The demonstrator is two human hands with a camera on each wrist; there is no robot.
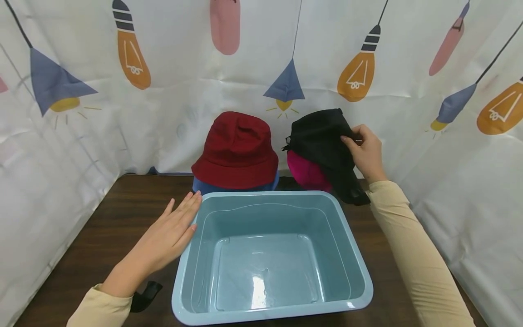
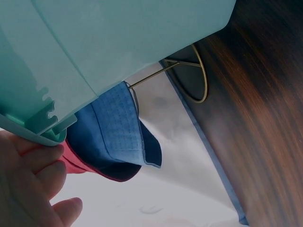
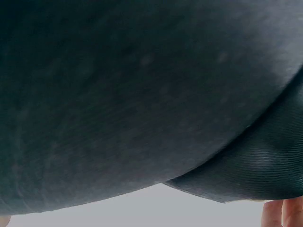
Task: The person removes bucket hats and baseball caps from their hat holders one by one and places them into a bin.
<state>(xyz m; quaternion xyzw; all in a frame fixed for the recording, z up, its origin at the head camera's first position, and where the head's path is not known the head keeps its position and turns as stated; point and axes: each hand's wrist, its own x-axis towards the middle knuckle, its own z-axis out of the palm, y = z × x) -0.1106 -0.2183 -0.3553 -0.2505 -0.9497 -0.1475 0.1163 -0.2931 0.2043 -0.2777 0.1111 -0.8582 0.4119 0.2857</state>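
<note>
My left hand (image 1: 171, 231) lies with straight fingers along the left rim of a light blue plastic basin (image 1: 353, 245). In the left wrist view, its fingers (image 2: 49, 175) are right at the basin's edge. My right hand (image 1: 369, 152) pinches the right side of a black cap (image 1: 323, 134), which drapes over a bright pink hat (image 1: 306, 170) behind the basin. Black fabric (image 3: 142, 104) fills most of the right wrist view, with fingertips (image 3: 272, 213) at its lower edge.
A dark red bucket hat (image 1: 237, 150) sits over a blue hat (image 1: 200, 185) behind the basin. The left wrist view shows a wire stand (image 2: 204, 78) by the blue hat. Beneath is a dark wooden table (image 1: 118, 218); a lamp-print curtain (image 1: 180, 104) hangs behind.
</note>
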